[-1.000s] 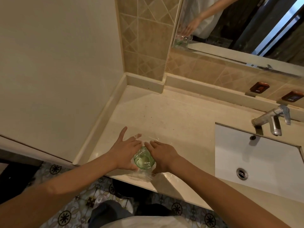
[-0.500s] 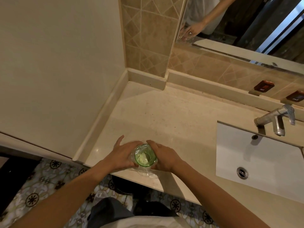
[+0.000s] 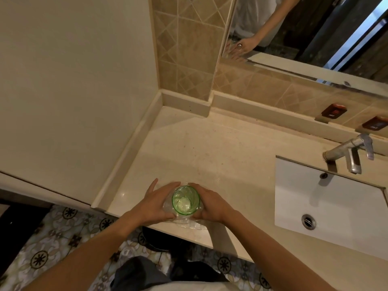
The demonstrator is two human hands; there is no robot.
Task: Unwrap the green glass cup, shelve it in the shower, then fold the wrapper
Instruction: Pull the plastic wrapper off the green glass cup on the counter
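The green glass cup (image 3: 185,200) stands upright, mouth towards me, at the front edge of the beige counter (image 3: 220,156). Clear plastic wrapper (image 3: 190,224) is bunched round its lower part and hangs crumpled below it. My left hand (image 3: 154,203) cups the left side of the glass, fingers curved round the far rim, one digit sticking out. Mirroring it, my right hand (image 3: 211,204) curls round the right side. Both palms press the wrapper against the glass. The cup's base is hidden.
A white sink (image 3: 327,198) with a metal tap (image 3: 350,154) lies to the right. A mirror (image 3: 304,32) above the tiled backsplash reflects my hand. A plain wall closes the left side. Patterned floor tiles (image 3: 52,244) show below the counter edge.
My hands have closed round the cup, from resting flat beside it. The cup has come up slightly toward me with the wrapper gathered lower.
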